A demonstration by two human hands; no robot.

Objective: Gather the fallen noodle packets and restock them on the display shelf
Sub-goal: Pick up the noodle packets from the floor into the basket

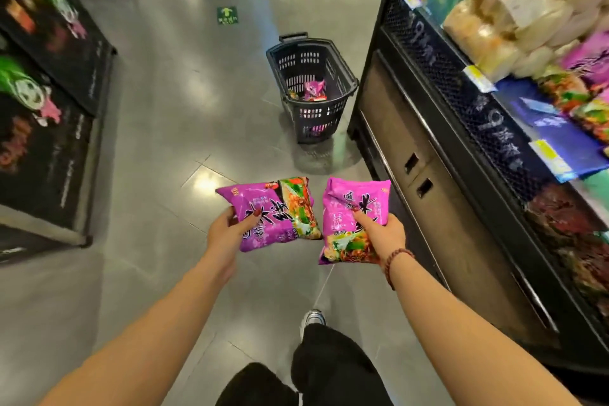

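Note:
My left hand (pixel 227 234) grips a purple noodle packet (pixel 273 208) by its near edge, thumb on top. A second purple noodle packet (pixel 349 211) is held upright in my right hand (pixel 384 234), also with the thumb on its front. Both packets hang above the grey floor in the aisle. Ahead stands a dark shopping basket (pixel 342 76) with another purple packet (pixel 314 91) lying inside. The display shelf (pixel 461 102) runs along the right, with more purple packets (pixel 586 59) on it.
Pale bagged goods (pixel 514 10) are stacked on the shelf's far part, and price tags line its edge. A low black display (pixel 49 148) with printed sides stands at the left. A green floor sticker (pixel 227 15) lies far ahead. My legs and a shoe show at the bottom.

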